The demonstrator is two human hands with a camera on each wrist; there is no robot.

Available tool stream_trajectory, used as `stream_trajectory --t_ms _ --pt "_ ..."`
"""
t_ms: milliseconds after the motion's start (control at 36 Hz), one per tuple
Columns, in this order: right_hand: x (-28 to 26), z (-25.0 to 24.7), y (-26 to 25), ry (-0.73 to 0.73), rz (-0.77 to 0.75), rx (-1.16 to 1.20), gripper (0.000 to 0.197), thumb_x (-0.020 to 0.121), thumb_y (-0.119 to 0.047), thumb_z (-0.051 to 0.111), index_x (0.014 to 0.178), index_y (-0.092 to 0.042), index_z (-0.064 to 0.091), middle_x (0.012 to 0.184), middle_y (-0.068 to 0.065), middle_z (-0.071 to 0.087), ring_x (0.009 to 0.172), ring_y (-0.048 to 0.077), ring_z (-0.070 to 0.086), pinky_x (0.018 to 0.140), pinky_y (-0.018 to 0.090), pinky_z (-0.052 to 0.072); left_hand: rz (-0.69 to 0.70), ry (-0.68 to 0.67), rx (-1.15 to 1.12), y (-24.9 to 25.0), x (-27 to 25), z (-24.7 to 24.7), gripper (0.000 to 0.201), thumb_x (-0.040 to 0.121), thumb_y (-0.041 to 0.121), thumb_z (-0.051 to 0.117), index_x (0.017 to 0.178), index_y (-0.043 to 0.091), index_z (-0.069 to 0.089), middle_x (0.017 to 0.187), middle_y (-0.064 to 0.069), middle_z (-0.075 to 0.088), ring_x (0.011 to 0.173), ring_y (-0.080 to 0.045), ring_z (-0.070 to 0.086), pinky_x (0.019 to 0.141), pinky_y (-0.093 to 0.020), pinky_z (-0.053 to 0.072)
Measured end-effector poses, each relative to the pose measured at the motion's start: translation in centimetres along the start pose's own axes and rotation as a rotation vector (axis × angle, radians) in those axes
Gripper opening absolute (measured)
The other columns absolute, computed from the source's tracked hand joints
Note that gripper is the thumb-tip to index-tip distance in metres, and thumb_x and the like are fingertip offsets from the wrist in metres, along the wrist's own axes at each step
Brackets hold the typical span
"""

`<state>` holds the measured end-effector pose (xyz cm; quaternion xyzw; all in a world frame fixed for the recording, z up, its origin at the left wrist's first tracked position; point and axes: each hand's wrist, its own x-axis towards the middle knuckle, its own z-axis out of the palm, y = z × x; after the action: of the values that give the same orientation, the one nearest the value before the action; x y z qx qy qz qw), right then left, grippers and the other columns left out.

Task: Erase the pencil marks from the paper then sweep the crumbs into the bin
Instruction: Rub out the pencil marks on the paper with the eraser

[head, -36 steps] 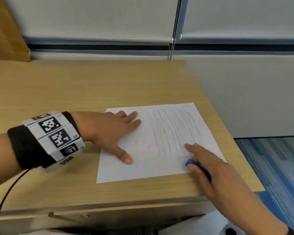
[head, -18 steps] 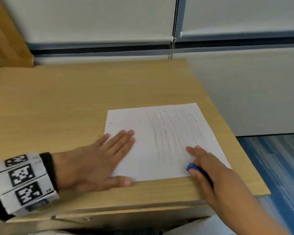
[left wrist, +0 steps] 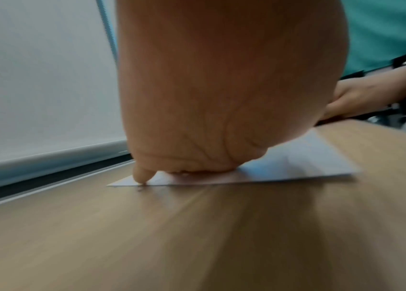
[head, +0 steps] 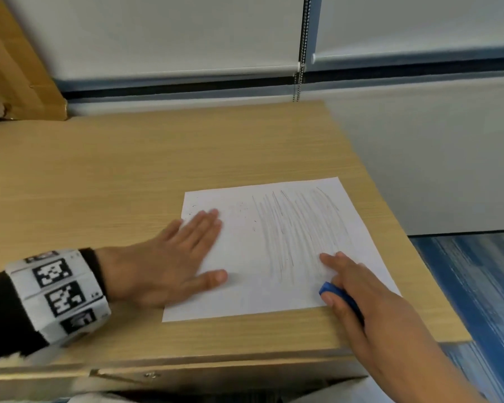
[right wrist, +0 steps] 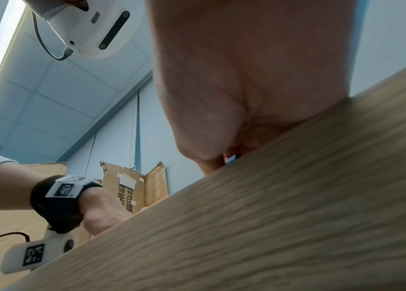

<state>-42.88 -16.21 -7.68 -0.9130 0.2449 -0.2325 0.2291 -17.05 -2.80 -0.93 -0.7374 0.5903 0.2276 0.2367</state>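
On the desk's near right corner lay the paper [head: 277,251], its near edge close to the desk [head: 157,158] edge, w/ pencil marks [head: 297,228] covering most of its right half and a few dark crumbs [head: 245,210] scattered toward the far left. Right hand [head: 358,289] was clamped on a blue eraser [head: 336,293] pinched betw. thumb and fingers, its tip on the sheet's near right corner, forefinger stretched onto the marks. Left hand [head: 169,263] lay flat, fingers straight and together, pressing the left part of the sheet; the left wrist view showed the palm [left wrist: 211,122] down on the paper. Most marks looked unerased, so the job was prob. early. Risks, as I judged: the eraser sat far from the holding hand, so a hard stroke toward the free right edge could buckle or crease the sheet, or slide it off the desk. Crumbs near the left fingers could be smeared by that palm, or get flicked to the floor [head: 477,286]. No bin was visible, so aiming the sweep couldn't be judged.
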Motion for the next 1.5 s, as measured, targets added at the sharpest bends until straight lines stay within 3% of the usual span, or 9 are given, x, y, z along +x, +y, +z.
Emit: stream_trajectory --t_ms 222,333,417,611,833,1139,1222,1333,1500 --pt "0.2 0.3 -0.4 0.021 0.045 -0.026 0.049 0.093 -0.06 0.026 0.112 -0.029 0.059 0.123 -0.015 0.06 0.116 0.011 0.057 0.089 0.04 0.052 0.204 0.221 0.137 3.3 4.4 -3.3 0.093 0.082 0.075 -0.004 0.149 0.015 -0.028 0.154 -0.004 -0.038 0.141 -0.014 -0.036 0.119 -0.041 -0.014" --pt "0.4 0.3 -0.6 -0.051 0.135 -0.052 0.068 0.088 -0.072 0.013 0.125 -0.035 0.055 0.136 -0.017 0.051 0.132 0.012 0.044 0.1 0.025 0.035 0.313 0.178 0.144 4.7 5.6 -3.0 0.09 0.09 0.075 0.004 0.151 0.016 -0.025 0.155 -0.002 -0.036 0.142 -0.013 -0.033 0.119 -0.042 -0.014" --pt "0.6 -0.1 -1.1 -0.163 0.169 -0.065 0.054 0.089 -0.068 0.019 0.132 -0.045 0.041 0.142 -0.029 0.027 0.14 0.003 0.026 0.1 0.015 0.026 0.21 0.121 0.008 3.3 4.7 -2.7 0.087 0.09 0.07 0.007 0.149 0.015 -0.028 0.152 -0.001 -0.04 0.141 -0.012 -0.035 0.12 -0.042 -0.012" --pt "0.5 0.2 -0.9 0.082 -0.018 -0.165 0.029 0.093 -0.041 0.039 0.101 -0.026 0.063 0.115 -0.022 0.048 0.114 -0.004 0.042 0.087 0.019 0.039 -0.226 0.014 -0.199 -0.8 3.2 -3.0 0.104 0.073 0.077 -0.005 0.147 0.009 -0.029 0.155 -0.006 -0.036 0.145 -0.019 -0.026 0.121 -0.04 -0.005" --pt "0.3 0.5 -0.4 0.094 -0.009 -0.049 0.035 0.09 -0.046 0.037 0.111 -0.026 0.056 0.109 -0.01 0.066 0.115 0.004 0.048 0.085 0.03 0.054 0.187 0.101 -0.039 4.6 5.2 -3.6 0.086 0.09 0.071 0.007 0.148 0.018 -0.029 0.153 0.001 -0.039 0.141 -0.012 -0.034 0.12 -0.041 -0.011" --pt "0.1 -0.3 -0.9 -0.117 0.178 -0.047 0.065 0.082 -0.066 0.021 0.132 -0.035 0.05 0.137 -0.012 0.053 0.127 0.016 0.05 0.097 0.035 0.047 -0.279 0.066 -0.152 -1.1 4.2 -3.1 0.09 0.089 0.07 -0.001 0.149 0.007 -0.025 0.156 -0.008 -0.032 0.146 -0.019 -0.024 0.121 -0.039 -0.006" --pt "0.1 -0.4 -1.0 -0.121 0.184 -0.026 0.061 0.084 -0.064 0.024 0.132 -0.036 0.049 0.135 -0.012 0.054 0.126 0.017 0.052 0.095 0.035 0.048 -0.096 0.115 0.027 1.2 2.6 -1.3 0.104 0.067 0.081 -0.023 0.144 0.012 -0.034 0.151 -0.008 -0.04 0.142 -0.02 -0.033 0.119 -0.039 -0.013" --pt "0.2 -0.3 -1.2 -0.037 0.133 -0.04 0.041 0.09 -0.051 0.034 0.122 -0.032 0.051 0.122 -0.008 0.064 0.111 0.021 0.063 0.086 0.036 0.05 0.215 0.107 0.09 4.9 -0.2 1.2 0.088 0.086 0.074 -0.005 0.141 0.015 -0.04 0.146 -0.001 -0.05 0.134 -0.009 -0.045 0.114 -0.037 -0.023" --pt "0.1 -0.5 -1.3 -0.074 0.154 -0.042 0.054 0.089 -0.055 0.031 0.128 -0.027 0.056 0.124 -0.006 0.063 0.113 0.02 0.062 0.088 0.038 0.052 -0.013 0.011 -0.045 -0.2 -0.7 1.1 0.092 0.073 0.08 -0.018 0.135 0.018 -0.046 0.143 -0.001 -0.052 0.134 -0.009 -0.044 0.12 -0.037 -0.013"
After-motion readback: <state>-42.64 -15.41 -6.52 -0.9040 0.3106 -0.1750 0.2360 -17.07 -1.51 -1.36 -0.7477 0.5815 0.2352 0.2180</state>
